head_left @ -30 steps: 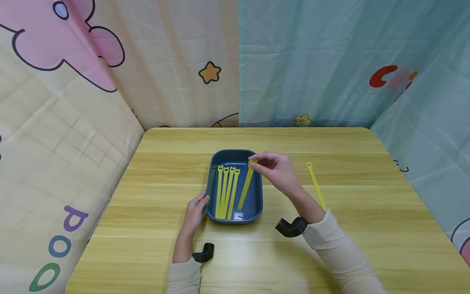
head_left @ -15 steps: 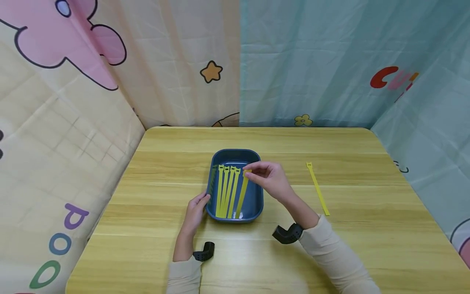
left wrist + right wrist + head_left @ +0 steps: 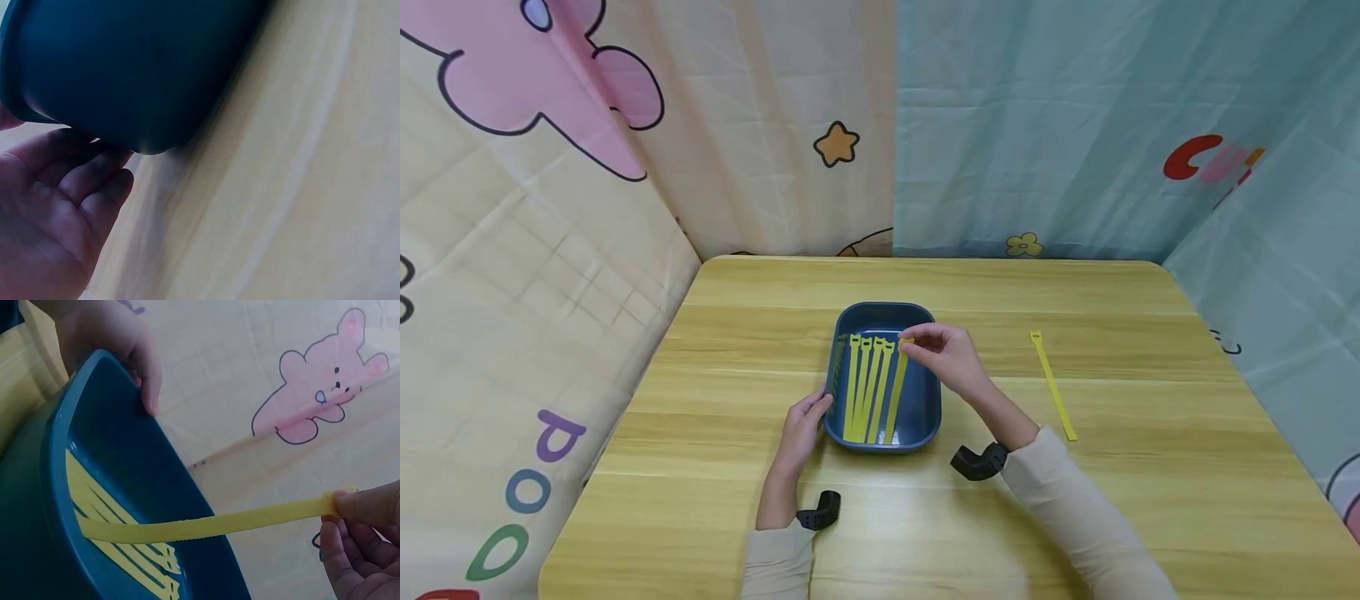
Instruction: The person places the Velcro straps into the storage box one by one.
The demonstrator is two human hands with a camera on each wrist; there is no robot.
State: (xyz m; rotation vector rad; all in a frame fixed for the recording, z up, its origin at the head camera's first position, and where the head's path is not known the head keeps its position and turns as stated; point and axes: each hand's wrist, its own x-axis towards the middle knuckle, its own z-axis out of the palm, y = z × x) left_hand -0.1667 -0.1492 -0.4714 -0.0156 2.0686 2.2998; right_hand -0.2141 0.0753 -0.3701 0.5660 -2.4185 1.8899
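Observation:
A dark blue rectangular tray [image 3: 922, 404] sits on the table. My left hand [image 3: 799, 433] holds its left side near the front, the thumb on the rim and the fingers against the outer wall. Between thumb and fingers, my right hand [image 3: 951, 360] pinches a yellow cable tie [image 3: 206, 526] by its slotted head. The tie's tail reaches down into the tray, near the front wall. Several more yellow cable ties [image 3: 853, 387] lie side by side in the left part of the tray, heads toward the back.
Another yellow cable tie [image 3: 1052, 385] lies alone on the wooden table [image 3: 1150, 467], right of the tray. Printed curtains [image 3: 760, 167] stand behind the table and along both sides. A black wrist mount [image 3: 979, 462] sits on the right wrist, another [image 3: 822, 510] on the left.
My right hand has moved left and slightly down, then up a little, bringing the pinched cable tie beside the others in the tray. The left hand has kept its hold on the tray.

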